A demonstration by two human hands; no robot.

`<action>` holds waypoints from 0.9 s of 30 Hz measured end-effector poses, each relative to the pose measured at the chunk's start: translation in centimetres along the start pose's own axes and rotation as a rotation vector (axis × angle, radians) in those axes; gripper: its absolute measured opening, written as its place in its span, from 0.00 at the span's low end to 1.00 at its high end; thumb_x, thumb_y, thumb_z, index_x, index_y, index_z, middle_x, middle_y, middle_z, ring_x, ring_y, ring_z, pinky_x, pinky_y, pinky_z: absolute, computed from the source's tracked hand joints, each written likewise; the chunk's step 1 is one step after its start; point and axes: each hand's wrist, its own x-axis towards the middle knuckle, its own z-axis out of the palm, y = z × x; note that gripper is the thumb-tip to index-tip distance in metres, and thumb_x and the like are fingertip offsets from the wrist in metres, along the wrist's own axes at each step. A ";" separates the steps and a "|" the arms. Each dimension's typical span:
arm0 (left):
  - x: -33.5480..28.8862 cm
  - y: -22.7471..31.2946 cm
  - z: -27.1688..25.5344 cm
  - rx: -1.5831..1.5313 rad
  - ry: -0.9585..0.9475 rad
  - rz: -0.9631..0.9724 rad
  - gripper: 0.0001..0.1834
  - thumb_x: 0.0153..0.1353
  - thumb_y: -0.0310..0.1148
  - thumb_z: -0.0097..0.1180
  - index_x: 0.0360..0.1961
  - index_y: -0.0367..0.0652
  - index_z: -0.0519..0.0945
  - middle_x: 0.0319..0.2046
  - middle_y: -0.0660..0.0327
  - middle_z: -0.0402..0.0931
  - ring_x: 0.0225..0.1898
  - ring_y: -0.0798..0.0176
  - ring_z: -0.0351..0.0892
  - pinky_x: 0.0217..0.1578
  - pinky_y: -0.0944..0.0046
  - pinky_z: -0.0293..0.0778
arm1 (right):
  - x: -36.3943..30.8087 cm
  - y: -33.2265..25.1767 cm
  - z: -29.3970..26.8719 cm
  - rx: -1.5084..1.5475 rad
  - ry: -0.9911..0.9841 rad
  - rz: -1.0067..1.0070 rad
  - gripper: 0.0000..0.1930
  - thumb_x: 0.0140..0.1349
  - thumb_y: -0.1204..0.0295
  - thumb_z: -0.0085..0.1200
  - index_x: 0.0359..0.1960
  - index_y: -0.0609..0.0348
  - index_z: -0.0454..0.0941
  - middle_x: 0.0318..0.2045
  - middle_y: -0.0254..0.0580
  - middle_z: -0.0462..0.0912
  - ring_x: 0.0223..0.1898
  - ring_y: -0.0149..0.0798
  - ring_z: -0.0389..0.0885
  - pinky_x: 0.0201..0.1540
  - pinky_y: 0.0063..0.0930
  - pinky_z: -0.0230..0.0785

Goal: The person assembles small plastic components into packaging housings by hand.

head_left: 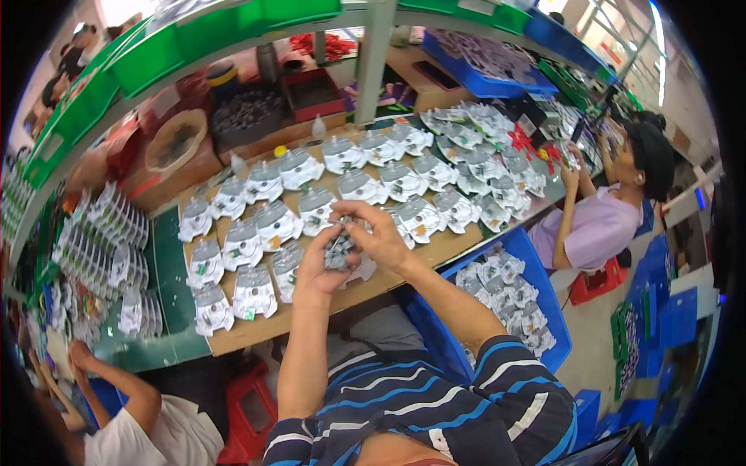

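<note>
The person's hands [381, 239] are partly covering small grey pieces [338, 253], whose details are proving too small to tell. The right forearm [454, 299] is hiding part of a blue bin [557, 332]. The view's edge is cutting off a white-shirted co-worker [167, 431] and green trays [225, 29].

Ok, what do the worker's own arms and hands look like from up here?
The left hand and right hand are both ungloved, with no watch or wristband showing. The forearms are bare up to short, dark sleeves with blue and white stripes.
</note>
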 end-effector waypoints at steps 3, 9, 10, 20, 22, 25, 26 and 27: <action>0.1 0.1 0.9 0.051 0.034 0.024 0.10 0.62 0.31 0.56 0.45 0.50 0.77 0.35 0.62 0.78 0.29 0.64 0.76 0.18 0.68 0.69 | -0.3 -0.4 -0.2 -0.086 0.057 -0.089 0.16 0.62 0.74 0.51 0.52 0.63 0.77 0.46 0.41 0.82 0.47 0.34 0.78 0.51 0.30 0.71; 2.6 -2.6 2.2 0.351 0.136 0.089 0.10 0.63 0.35 0.55 0.42 0.42 0.76 0.34 0.60 0.78 0.31 0.64 0.78 0.19 0.68 0.70 | -0.3 -2.2 -5.2 -0.670 0.011 -0.471 0.07 0.59 0.72 0.59 0.37 0.61 0.82 0.39 0.44 0.82 0.43 0.45 0.80 0.47 0.35 0.71; 2.9 -2.6 2.1 0.389 0.147 0.099 0.10 0.63 0.35 0.55 0.41 0.41 0.77 0.34 0.60 0.78 0.31 0.64 0.78 0.21 0.67 0.71 | -0.1 -2.7 -5.7 -0.773 0.046 -0.568 0.05 0.59 0.74 0.59 0.35 0.61 0.82 0.38 0.43 0.82 0.41 0.43 0.81 0.42 0.32 0.73; 1.3 -4.2 4.5 0.392 0.014 -0.044 0.17 0.62 0.32 0.53 0.50 0.36 0.72 0.36 0.54 0.78 0.34 0.59 0.77 0.22 0.67 0.71 | 9.5 2.1 -22.2 -0.895 0.406 -0.183 0.09 0.60 0.69 0.56 0.36 0.60 0.84 0.31 0.51 0.85 0.32 0.52 0.84 0.36 0.38 0.75; 1.1 -4.5 4.0 0.352 -0.029 -0.091 0.17 0.63 0.33 0.53 0.50 0.36 0.72 0.36 0.53 0.78 0.33 0.59 0.76 0.22 0.67 0.71 | 11.3 3.8 -23.9 -0.952 0.393 -0.170 0.09 0.59 0.69 0.56 0.35 0.60 0.84 0.31 0.51 0.85 0.33 0.52 0.84 0.36 0.39 0.75; 0.8 -4.9 3.3 0.315 -0.054 -0.123 0.16 0.66 0.35 0.53 0.51 0.38 0.70 0.37 0.53 0.79 0.35 0.60 0.80 0.24 0.66 0.75 | 12.7 6.0 -25.0 -1.119 0.352 -0.232 0.08 0.59 0.70 0.57 0.35 0.60 0.84 0.30 0.47 0.84 0.33 0.50 0.83 0.36 0.41 0.74; 0.6 -5.1 3.3 0.324 -0.040 -0.121 0.14 0.67 0.36 0.54 0.48 0.38 0.71 0.36 0.54 0.79 0.35 0.61 0.79 0.24 0.66 0.74 | 12.9 6.6 -25.3 -1.229 0.325 -0.308 0.07 0.60 0.70 0.57 0.35 0.59 0.84 0.30 0.44 0.83 0.33 0.48 0.83 0.35 0.42 0.74; 0.5 -5.2 3.4 0.320 -0.034 -0.118 0.14 0.67 0.36 0.54 0.48 0.38 0.71 0.36 0.54 0.79 0.35 0.61 0.79 0.24 0.66 0.74 | 13.1 6.9 -25.1 -1.225 0.318 -0.306 0.07 0.60 0.70 0.57 0.35 0.59 0.84 0.30 0.44 0.83 0.33 0.48 0.83 0.35 0.42 0.74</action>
